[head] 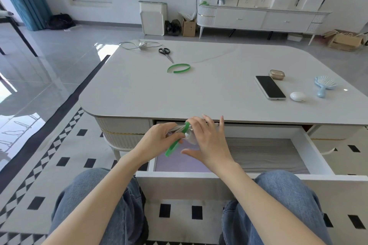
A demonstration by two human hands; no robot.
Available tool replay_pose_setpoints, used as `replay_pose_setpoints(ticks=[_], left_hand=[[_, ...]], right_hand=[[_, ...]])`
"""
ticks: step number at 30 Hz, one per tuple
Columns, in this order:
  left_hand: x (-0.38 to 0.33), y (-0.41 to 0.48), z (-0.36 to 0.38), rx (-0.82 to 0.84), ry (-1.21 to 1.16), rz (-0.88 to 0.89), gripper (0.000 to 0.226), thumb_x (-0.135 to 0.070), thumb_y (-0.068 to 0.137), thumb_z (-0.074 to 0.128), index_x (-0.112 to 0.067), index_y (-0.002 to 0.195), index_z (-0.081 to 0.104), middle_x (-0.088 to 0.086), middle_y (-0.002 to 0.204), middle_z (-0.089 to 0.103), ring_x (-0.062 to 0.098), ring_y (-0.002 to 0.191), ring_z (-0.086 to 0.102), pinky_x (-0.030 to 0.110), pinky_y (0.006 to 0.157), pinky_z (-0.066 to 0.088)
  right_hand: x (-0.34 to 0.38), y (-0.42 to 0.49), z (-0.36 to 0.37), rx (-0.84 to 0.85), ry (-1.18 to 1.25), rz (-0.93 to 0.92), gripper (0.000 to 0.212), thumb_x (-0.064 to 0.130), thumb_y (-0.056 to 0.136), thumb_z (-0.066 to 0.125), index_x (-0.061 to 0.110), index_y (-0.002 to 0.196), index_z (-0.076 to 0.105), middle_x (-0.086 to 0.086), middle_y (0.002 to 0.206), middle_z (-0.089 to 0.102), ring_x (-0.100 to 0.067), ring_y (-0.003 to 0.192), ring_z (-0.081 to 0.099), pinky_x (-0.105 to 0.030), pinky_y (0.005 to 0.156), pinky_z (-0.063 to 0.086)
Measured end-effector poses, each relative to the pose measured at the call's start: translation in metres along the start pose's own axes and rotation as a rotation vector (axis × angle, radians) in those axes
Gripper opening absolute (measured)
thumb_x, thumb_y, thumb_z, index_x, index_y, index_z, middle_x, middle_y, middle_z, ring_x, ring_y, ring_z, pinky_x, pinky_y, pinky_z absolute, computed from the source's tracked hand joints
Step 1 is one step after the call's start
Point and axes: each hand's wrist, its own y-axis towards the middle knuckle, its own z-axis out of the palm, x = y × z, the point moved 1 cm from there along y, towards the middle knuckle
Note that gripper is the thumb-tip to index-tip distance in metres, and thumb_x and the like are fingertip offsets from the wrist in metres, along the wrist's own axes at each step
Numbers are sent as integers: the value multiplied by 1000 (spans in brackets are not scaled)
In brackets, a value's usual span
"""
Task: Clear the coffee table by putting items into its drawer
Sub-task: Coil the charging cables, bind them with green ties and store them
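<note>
Above the open drawer [310, 151] of the white coffee table [209, 89], my left hand [157, 141] grips a coiled white cable bundle [180, 129] with a green strap [173, 148] wrapped round it. My right hand [209, 143] pinches the strap and bundle with its forefinger; the other fingers are spread. On the table top lie a loose white cable with charger [139, 44], black scissors [166, 53], a second green strap [179, 68], a phone [270, 87], a tan case [276, 74], a white earbud case [298, 96] and a blue hairbrush [324, 84].
The drawer's bottom shows a grey liner and a purple flat item [179, 162]. My knees in jeans flank the drawer front [199, 187]. A patterned rug covers the floor below. A white sideboard [258, 19] and a bin [153, 18] stand at the far wall.
</note>
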Motion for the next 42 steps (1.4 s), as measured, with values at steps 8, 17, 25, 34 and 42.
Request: replay_pose_setpoints(ticks=[8,17,25,34,42], left_hand=[[-5,0,-7,28,-26,-9,23,-25,92,62,-20,70,65,-17,56,58,5,49,50,13,52,40],[7,2,-10,-178,280,114,20,-40,84,69,-20,82,63,-8,66,57,10,69,48,22,60,32],[-2,-6,-9,-294,456,255,27,-33,89,64,-38,112,50,-20,72,57,8,68,47,24,61,37],[-3,-7,-9,-311,458,300,26,-30,87,64,-36,112,63,-37,62,38,6,63,41,8,65,28],[6,-1,-11,-211,296,125,26,-44,85,58,-46,111,58,-17,86,69,5,80,61,30,73,51]], right_hand=[[-2,4,-3,-109,184,26,52,34,76,71,28,123,49,11,116,57,-23,96,53,-42,88,46],[-4,7,-12,113,692,172,54,27,78,72,32,127,52,16,114,52,-7,100,55,-26,80,48],[-4,10,-19,233,933,264,56,18,76,76,30,126,54,15,113,53,0,101,55,-14,80,44],[-8,11,-25,364,1001,314,53,17,73,79,35,118,56,12,112,62,-2,100,60,-20,84,49],[-9,12,-27,437,1041,350,55,18,73,80,25,122,57,10,103,66,-2,89,63,-16,76,49]])
